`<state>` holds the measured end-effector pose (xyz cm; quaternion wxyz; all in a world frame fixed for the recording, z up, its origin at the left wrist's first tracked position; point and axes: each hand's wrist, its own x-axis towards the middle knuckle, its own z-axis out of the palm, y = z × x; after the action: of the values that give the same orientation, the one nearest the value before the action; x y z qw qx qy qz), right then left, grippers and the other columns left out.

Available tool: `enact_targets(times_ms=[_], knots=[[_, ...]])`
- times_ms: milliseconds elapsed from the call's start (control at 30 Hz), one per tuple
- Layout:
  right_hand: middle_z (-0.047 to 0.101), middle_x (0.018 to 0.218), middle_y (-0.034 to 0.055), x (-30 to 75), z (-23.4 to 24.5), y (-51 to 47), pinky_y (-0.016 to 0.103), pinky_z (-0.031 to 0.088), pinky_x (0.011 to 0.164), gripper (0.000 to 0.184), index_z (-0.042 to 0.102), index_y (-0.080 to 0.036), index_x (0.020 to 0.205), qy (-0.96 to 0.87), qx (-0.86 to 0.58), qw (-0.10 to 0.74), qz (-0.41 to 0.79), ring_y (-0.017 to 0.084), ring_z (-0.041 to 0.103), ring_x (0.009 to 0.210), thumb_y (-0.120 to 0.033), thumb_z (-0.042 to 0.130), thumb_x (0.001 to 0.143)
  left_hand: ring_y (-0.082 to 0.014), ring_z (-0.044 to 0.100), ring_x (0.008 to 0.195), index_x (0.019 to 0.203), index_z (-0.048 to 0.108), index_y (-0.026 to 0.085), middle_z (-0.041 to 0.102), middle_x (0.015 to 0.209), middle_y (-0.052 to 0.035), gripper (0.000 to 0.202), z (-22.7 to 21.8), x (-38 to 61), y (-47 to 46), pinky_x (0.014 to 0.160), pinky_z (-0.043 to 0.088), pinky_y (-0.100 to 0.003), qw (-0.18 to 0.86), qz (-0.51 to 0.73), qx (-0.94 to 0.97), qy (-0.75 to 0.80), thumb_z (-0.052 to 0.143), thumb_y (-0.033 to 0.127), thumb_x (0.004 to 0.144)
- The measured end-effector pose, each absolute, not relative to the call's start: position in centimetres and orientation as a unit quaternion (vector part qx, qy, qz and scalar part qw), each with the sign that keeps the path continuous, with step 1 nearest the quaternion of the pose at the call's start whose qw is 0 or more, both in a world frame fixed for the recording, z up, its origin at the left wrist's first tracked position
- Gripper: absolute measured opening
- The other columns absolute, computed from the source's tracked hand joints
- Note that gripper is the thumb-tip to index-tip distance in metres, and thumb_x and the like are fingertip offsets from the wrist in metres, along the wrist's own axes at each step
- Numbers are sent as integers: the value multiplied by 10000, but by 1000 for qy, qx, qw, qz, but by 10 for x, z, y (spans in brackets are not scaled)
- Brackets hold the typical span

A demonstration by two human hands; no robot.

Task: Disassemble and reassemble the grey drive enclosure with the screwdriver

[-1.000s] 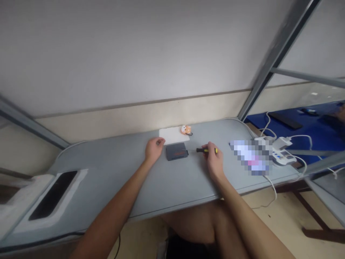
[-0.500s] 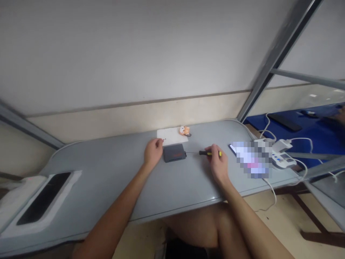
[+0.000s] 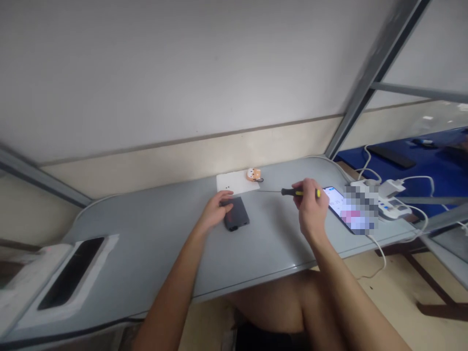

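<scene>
A small dark grey box point(image 3: 237, 214) lies on the grey desk. My left hand point(image 3: 215, 210) grips its far left corner, the thumb on top and the other fingers around the far side. In my right hand point(image 3: 310, 207) is a screwdriver point(image 3: 292, 192) with a black and yellow handle. Its thin shaft points left, above the desk and apart from the box. Behind the box lies a white sheet point(image 3: 237, 182) with a few tiny dark pieces on it, probably screws. An orange and white animal-shaped case point(image 3: 253, 174) rests on the sheet's right side.
A lit phone point(image 3: 343, 209) lies right of my right hand, beside a white power strip point(image 3: 393, 208) with cables. A black flat object point(image 3: 71, 273) sits on white material at the left. A wall point(image 3: 197, 151) rises behind the desk point(image 3: 153, 234), with metal posts at both sides.
My left hand has moved from the edge of the white sheet onto the box, which is now turned. My right hand has lifted the screwdriver away from the box, to the right.
</scene>
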<state>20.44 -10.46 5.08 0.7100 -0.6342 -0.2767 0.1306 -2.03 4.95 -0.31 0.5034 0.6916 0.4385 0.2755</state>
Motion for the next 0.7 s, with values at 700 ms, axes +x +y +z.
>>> enact_targets(times_ms=[700], knots=[[751,795,37,183,41,-92,296,426,680,456,685,-219,801,-452,-685,544,174,179,618,684,-584,497,999,-209,709,1032,975,728,201,770,1054,-52,242,-14,-12,53,1006,514,-368,458,345,723,385,553,100,842]])
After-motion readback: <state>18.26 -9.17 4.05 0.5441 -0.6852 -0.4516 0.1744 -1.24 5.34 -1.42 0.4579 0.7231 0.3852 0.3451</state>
